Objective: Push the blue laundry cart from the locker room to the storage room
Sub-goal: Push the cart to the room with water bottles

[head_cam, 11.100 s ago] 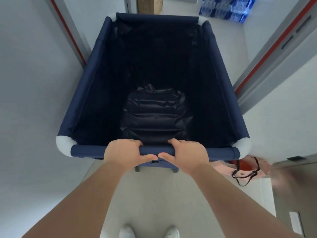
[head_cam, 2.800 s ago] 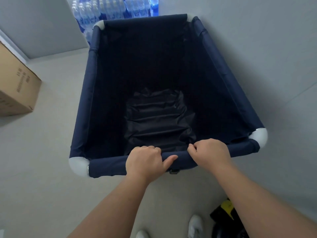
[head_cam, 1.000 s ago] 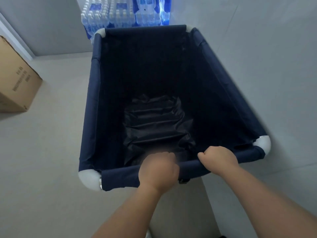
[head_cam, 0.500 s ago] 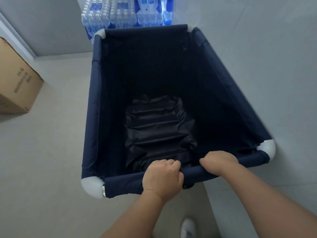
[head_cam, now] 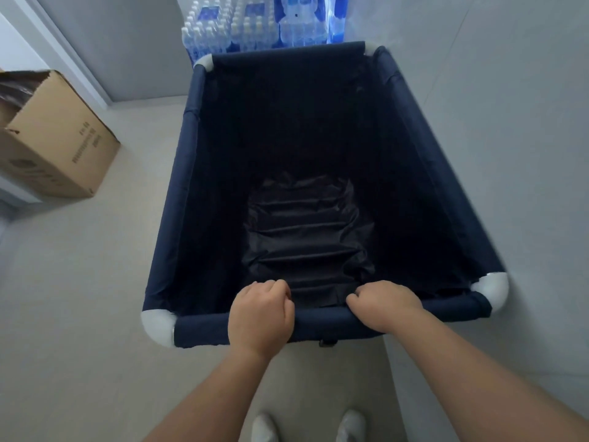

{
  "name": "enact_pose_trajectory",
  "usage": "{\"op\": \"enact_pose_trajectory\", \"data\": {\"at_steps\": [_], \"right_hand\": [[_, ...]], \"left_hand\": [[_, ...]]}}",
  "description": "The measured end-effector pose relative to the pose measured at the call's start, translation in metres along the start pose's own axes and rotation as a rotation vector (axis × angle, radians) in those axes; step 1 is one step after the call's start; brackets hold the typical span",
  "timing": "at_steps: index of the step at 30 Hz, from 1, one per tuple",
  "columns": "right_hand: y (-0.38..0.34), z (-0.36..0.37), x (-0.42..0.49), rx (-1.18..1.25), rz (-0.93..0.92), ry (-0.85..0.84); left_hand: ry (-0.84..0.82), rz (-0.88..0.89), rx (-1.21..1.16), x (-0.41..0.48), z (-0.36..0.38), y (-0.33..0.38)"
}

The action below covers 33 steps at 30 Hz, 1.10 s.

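While both hands — left hand [head_cam: 259, 314] and right hand [head_cam: 384, 306] — clamp the blue laundry cart [head_cam: 188, 161] near rail, its far end sits just short of stacked water bottles [head_cam: 255, 30]; pushing further risks toppling them — right side may scrape the wall [head_cam: 510, 122].

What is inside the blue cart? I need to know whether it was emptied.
Only wrinkled dark lining shows at the bottom of the blue cart; no laundry is visible. The near inner edge is hidden behind the rail and both hands.
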State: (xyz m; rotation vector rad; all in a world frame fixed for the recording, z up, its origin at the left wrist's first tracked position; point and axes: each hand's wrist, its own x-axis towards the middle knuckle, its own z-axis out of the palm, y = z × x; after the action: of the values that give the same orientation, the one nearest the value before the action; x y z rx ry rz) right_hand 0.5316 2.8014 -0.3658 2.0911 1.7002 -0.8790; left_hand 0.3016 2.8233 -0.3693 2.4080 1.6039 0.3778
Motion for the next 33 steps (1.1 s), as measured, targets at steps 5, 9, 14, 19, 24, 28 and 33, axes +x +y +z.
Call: {"op": "enact_pose_trajectory", "data": {"at_steps": [5, 9, 14, 19, 24, 28, 33], "right_hand": [[0.001, 0.008, -0.002, -0.067, -0.154, 0.237], [-0.003, 0.008, 0.002, -0.108, -0.282, 0.343], [-0.001, 0.004, 0.009, 0.055, -0.209, 0.294], [0.002, -0.005, 0.013, 0.140, -0.106, 0.370], [0.000, -0.010, 0.021, 0.157, -0.018, 0.306], [0.001, -0.009, 0.028, 0.126, 0.003, 0.227], [0.001, -0.021, 0.043, 0.086, 0.021, 0.053]], "left_hand": [[0.048, -0.110, 0.156, 0.002, -0.009, -0.024], [0.065, -0.206, 0.217, 0.003, -0.007, -0.032], [-0.012, -0.168, 0.187, 0.012, -0.004, -0.038], [-0.076, -0.159, 0.162, 0.021, -0.003, -0.038], [-0.073, -0.136, 0.164, 0.028, -0.003, -0.039], [-0.072, -0.113, 0.162, 0.028, -0.001, -0.043], [-0.075, -0.133, 0.136, 0.042, 0.000, -0.044]]}}
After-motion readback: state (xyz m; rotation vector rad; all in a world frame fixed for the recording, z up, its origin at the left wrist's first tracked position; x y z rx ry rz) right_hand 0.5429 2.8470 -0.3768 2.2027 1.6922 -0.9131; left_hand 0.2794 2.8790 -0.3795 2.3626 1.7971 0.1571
